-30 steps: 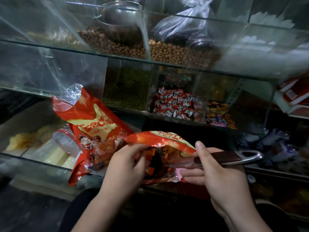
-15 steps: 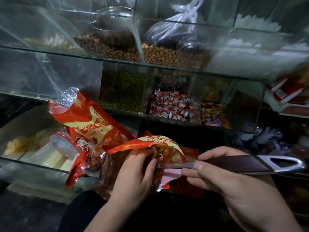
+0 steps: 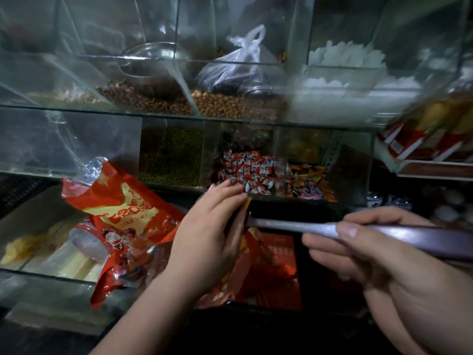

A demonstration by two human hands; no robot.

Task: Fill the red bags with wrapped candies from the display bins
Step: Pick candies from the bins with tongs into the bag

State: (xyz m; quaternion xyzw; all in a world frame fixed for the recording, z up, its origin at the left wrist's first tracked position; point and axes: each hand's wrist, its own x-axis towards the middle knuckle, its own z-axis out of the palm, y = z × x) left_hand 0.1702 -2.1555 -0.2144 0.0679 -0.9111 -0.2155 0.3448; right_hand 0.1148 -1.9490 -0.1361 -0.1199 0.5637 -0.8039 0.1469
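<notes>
Got the open red bag (image 3: 253, 260) low centre, in front of the display bins (image 3: 210, 149), mostly hidden behind the left hand (image 3: 210, 239). Seeing that hand's fingers (image 3: 225, 198) near straight and together, laid along the bag's upper edge, tips just short of the bin of red-and-white wrapped candies (image 3: 245, 170). Thumb hidden, so can't tell whether pinching the bag or only pressing it. Got the right hand (image 3: 378, 260) curled tight round the dark handle of a scoop (image 3: 281, 224), forefinger on top, all motion-blurred. Metal shaft pointing left into the bag mouth, bowl end out of sight behind the left hand. Seeing a second red bag (image 3: 120, 213), printed LOVE YOU, full, lying tilted just left of the first across a lower glass edge. Next compartment right of the red-and-white ones: mixed coloured candies (image 3: 309, 180). Left of them: green beans (image 3: 171, 155). Upper shelf: brown nuts (image 3: 143, 96) under a metal bowl (image 3: 153, 60), peanuts (image 3: 230, 103) under a knotted plastic bag (image 3: 238, 65).
</notes>
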